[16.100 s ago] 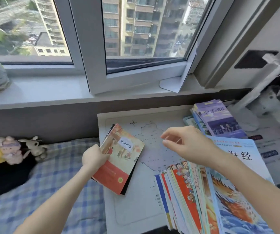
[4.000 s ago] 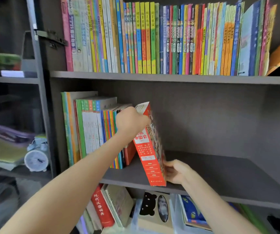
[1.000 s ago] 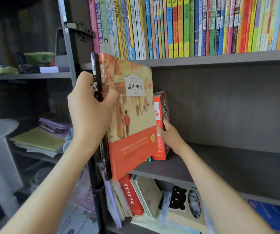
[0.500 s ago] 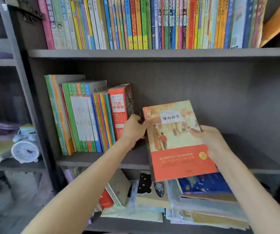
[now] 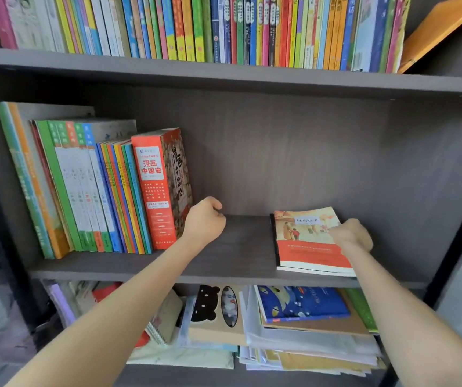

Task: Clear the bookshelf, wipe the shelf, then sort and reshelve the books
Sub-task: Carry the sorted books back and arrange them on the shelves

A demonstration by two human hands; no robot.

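Reshelving looks partly done, by my judgement. The middle shelf (image 5: 238, 247) is bare across its centre, and an upright row (image 5: 84, 191) is packed at its left end, closed off by a thick red book (image 5: 154, 188). An orange-covered book (image 5: 302, 247) lies flat on the shelf's right part, not yet stood up.

- My right hand (image 5: 352, 236) rests on the book's cover. Whether it grips or only touches, I cannot tell.
- My left hand (image 5: 204, 222) is a curled fist holding nothing, just beside the red book.
- Left to do: stand the flat book against the row.
- Around: a full upper row (image 5: 224, 26), and loose stacks (image 5: 294, 331) on the shelf below that look unsorted.
- Nothing lies in the gap between row and book.
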